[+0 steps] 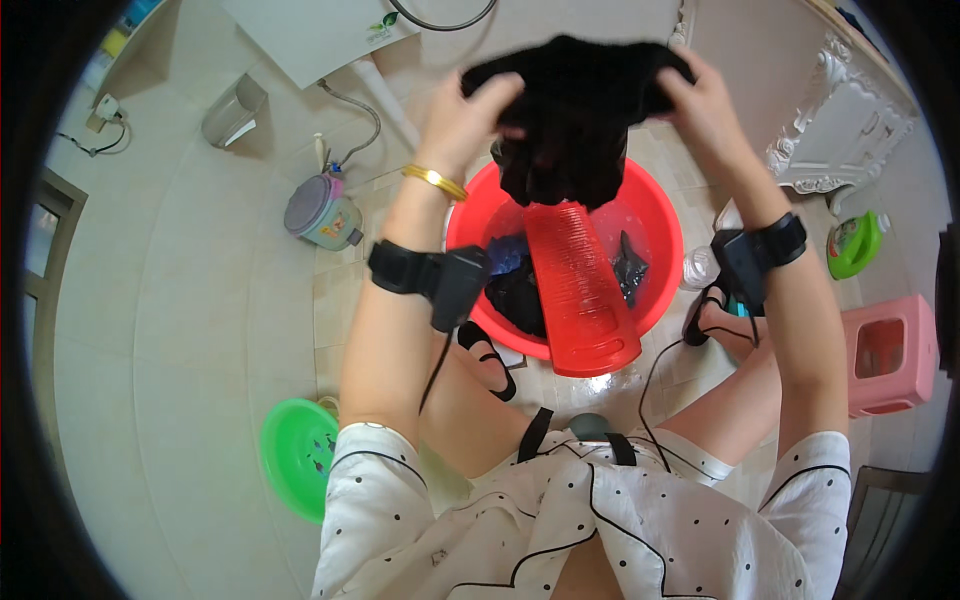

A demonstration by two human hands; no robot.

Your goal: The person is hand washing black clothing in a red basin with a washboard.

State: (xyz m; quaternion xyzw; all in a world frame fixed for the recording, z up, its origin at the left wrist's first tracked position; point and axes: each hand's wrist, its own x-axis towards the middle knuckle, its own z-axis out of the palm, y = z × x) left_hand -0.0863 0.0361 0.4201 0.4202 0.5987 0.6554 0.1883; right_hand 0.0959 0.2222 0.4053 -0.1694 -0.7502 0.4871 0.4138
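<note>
A black piece of clothing [570, 110] hangs spread between my two hands, above the far part of a red basin [660, 220]. My left hand [470, 115] grips its left edge, fingers closed on the cloth. At the opposite edge, my right hand [697, 98] holds it the same way. A red washboard [582, 290] leans over the basin's near rim, its upper end just under the cloth. Dark wet clothes [515, 300] lie in the basin left of the board, and more dark cloth [628, 268] lies to its right.
A green basin [290, 460] sits at the lower left. A pink stool [885, 355] and a green detergent bottle [855, 245] stand at the right. A lidded bin [322, 212] is by the left wall, a white carved cabinet [840, 120] at the far right. My feet flank the red basin.
</note>
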